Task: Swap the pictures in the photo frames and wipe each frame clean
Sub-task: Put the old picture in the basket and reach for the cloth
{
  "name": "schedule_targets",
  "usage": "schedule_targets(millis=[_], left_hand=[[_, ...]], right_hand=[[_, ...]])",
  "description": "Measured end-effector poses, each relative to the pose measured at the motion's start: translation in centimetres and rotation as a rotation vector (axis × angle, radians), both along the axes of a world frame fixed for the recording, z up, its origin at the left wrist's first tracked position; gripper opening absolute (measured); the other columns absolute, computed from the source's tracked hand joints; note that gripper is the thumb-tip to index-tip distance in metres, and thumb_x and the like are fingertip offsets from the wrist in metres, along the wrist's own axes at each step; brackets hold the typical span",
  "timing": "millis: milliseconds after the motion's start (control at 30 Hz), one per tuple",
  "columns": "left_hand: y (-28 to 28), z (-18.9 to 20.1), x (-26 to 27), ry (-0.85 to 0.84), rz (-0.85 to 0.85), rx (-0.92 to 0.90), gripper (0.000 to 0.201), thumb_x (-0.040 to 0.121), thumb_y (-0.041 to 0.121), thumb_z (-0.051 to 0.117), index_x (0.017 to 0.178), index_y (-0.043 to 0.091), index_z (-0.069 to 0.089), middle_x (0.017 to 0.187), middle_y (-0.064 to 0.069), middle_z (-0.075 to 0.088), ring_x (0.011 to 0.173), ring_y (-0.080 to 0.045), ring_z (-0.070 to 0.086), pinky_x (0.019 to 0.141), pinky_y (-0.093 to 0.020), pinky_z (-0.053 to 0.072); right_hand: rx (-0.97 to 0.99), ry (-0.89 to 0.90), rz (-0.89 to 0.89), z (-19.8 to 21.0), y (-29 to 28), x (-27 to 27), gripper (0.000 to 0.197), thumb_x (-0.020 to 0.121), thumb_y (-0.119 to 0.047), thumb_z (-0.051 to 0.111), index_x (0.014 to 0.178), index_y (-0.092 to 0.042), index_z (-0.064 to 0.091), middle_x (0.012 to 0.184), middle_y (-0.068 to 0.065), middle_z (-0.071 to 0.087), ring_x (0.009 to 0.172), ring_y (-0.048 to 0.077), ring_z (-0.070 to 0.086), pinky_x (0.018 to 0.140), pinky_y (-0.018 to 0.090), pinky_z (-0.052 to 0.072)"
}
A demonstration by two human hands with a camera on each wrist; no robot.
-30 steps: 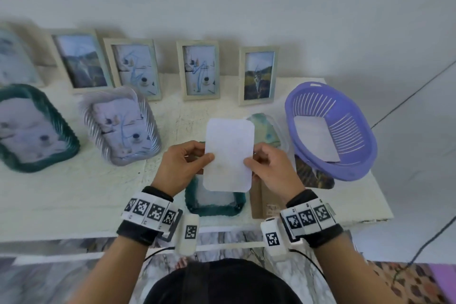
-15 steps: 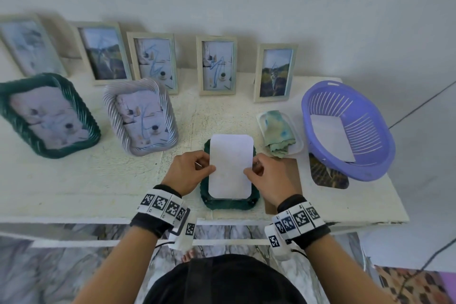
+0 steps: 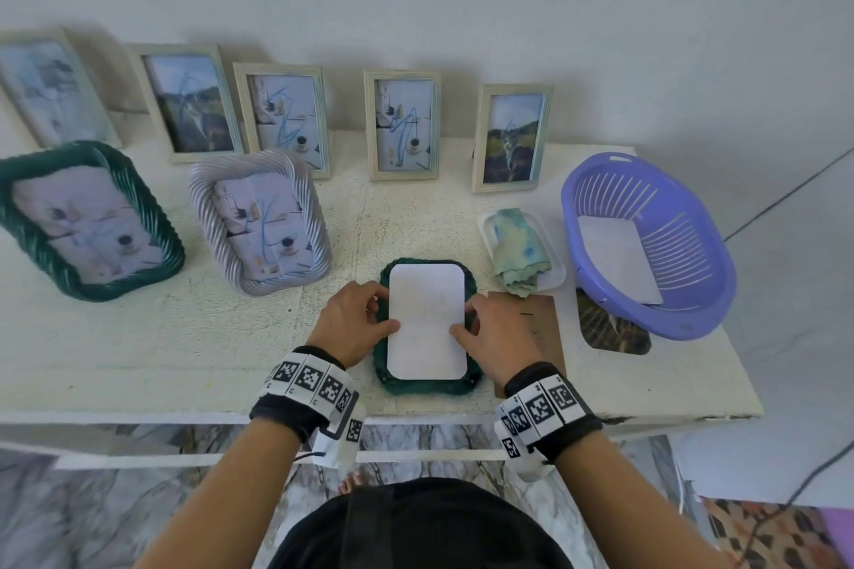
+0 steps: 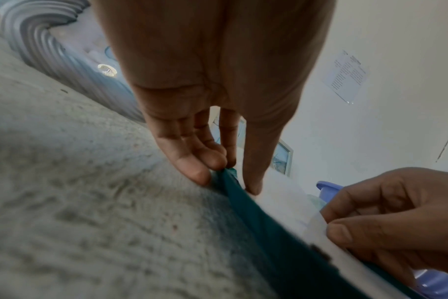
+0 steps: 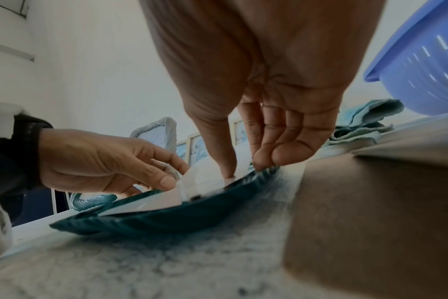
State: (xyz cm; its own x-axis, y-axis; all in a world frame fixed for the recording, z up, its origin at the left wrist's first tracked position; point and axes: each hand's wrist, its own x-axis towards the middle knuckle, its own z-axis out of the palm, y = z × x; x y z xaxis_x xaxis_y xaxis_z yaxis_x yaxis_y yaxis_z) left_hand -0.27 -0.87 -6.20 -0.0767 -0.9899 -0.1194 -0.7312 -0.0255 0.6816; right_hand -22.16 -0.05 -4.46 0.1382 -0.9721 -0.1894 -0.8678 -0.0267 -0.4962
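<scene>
A dark green wavy-rimmed frame (image 3: 429, 386) lies face down near the table's front edge. A white rounded picture (image 3: 426, 321), blank side up, lies in its back opening. My left hand (image 3: 383, 314) pinches the picture's left edge, thumb on top and fingertips at the frame's rim (image 4: 228, 182). My right hand (image 3: 462, 324) pinches the right edge the same way, its thumb pressing the sheet down (image 5: 229, 174). In the right wrist view the picture's left side (image 5: 166, 199) still stands slightly raised above the frame (image 5: 166, 220).
Right of the frame lie a brown backing board (image 3: 543, 323), a dark picture (image 3: 610, 330), a blue-green cloth (image 3: 520, 245) in a clear tray and a purple basket (image 3: 647, 300) holding a white sheet. A grey frame (image 3: 259, 222), a larger green frame (image 3: 88, 217) and several upright frames (image 3: 402, 125) stand behind.
Both hands have brought the white picture down from the air onto the back of the green frame. The view has tilted so more of the table shows.
</scene>
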Motion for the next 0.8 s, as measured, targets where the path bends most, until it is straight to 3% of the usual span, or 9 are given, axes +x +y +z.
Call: schedule_targets(millis=[133, 367, 800], left_hand=[[-0.15, -0.05, -0.1, 0.006, 0.012, 0.033, 0.044, 0.078, 0.026, 0.078, 0.116, 0.019, 0.058, 0.089, 0.0, 0.055, 0.077, -0.015, 0.057, 0.075, -0.032, 0.049], [-0.09, -0.22, -0.11, 0.017, 0.015, 0.036, 0.042, 0.08, 0.025, 0.077, 0.119, 0.017, 0.061, 0.093, -0.002, 0.053, 0.078, -0.014, 0.055, 0.079, -0.031, 0.05], [0.02, -0.2, 0.03, 0.039, -0.007, 0.04, 0.045, 0.083, 0.032, 0.074, 0.124, 0.02, 0.059, 0.096, -0.003, 0.052, 0.081, -0.016, 0.057, 0.082, -0.033, 0.05]], right_hand=[[0.019, 0.039, 0.011, -0.2, -0.1, 0.21, 0.026, 0.093, -0.03, 0.056, 0.104, -0.007, 0.056, 0.092, 0.009, 0.058, 0.082, 0.023, 0.055, 0.069, 0.034, 0.045], [0.032, -0.007, 0.037, -0.05, 0.03, 0.21, 0.041, 0.094, -0.028, 0.054, 0.13, -0.009, 0.05, 0.106, 0.012, 0.057, 0.098, 0.025, 0.054, 0.081, 0.034, 0.045], [0.016, -0.002, 0.033, -0.02, -0.02, 0.15, 0.033, 0.094, -0.026, 0.053, 0.12, -0.005, 0.055, 0.097, 0.012, 0.058, 0.091, 0.025, 0.054, 0.081, 0.037, 0.046]])
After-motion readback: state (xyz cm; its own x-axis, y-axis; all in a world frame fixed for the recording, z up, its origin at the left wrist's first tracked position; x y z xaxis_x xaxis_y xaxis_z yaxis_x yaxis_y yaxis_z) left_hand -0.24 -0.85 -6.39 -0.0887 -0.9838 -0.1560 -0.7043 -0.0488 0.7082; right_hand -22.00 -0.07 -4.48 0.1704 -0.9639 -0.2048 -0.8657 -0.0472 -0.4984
